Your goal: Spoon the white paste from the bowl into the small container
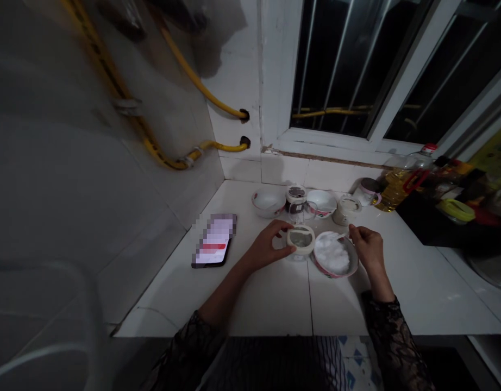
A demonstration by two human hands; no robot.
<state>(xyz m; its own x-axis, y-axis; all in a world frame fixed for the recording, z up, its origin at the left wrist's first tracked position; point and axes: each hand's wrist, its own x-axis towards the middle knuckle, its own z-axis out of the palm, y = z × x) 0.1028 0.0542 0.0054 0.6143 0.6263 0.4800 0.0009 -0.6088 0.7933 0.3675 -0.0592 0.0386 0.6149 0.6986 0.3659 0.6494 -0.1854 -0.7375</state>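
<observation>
My left hand [263, 248] grips a small clear seasoning jar [300, 251] with a cream rim, thumb and fingers around its sides. The jar's clear lid [302, 210] stands flipped up at the back. Just right of it sits a bowl [330, 275] with a pink-patterned outside, heaped with a white grainy substance [332, 253]. My right hand [368, 245] pinches the handle of a small white spoon [343, 235], whose far end reaches into the white heap. The spoon's tip is hard to make out.
Behind stand a white bowl [268, 204], a jar with dark contents [296, 193], another bowl [321, 203], a light-coloured jar [346, 210] and a mug [367, 192]. A phone [214, 239] lies left. An oil bottle [401, 182] stands right, beside a dark box [421, 220].
</observation>
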